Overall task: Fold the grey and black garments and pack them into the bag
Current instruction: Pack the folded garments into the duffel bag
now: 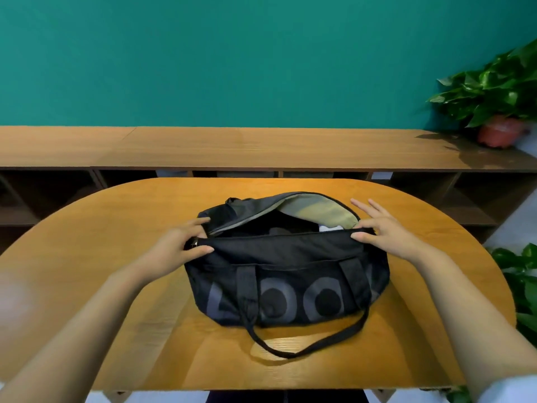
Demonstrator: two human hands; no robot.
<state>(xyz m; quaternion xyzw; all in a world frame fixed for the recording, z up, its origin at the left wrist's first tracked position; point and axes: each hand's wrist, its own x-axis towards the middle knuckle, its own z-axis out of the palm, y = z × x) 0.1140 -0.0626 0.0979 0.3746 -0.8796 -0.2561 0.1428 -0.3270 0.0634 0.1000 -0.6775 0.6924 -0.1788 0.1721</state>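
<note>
A black duffel bag (286, 269) with large grey letters on its front sits in the middle of the wooden table (116, 301). Its top is unzipped, and the far flap is folded back, showing an olive lining. Inside I see dark folded fabric (279, 228) and a small patch of light cloth (329, 228). My left hand (186, 241) pinches the near rim at the bag's left end, by the zipper pull. My right hand (377, 225) holds the near rim at the right end between thumb and forefinger, the other fingers spread. The bag's strap loops forward onto the table.
A long low wooden shelf unit (261, 149) runs behind the table against a teal wall. A potted plant (499, 100) stands on its right end. More green leaves (523, 286) rise beside the table's right edge.
</note>
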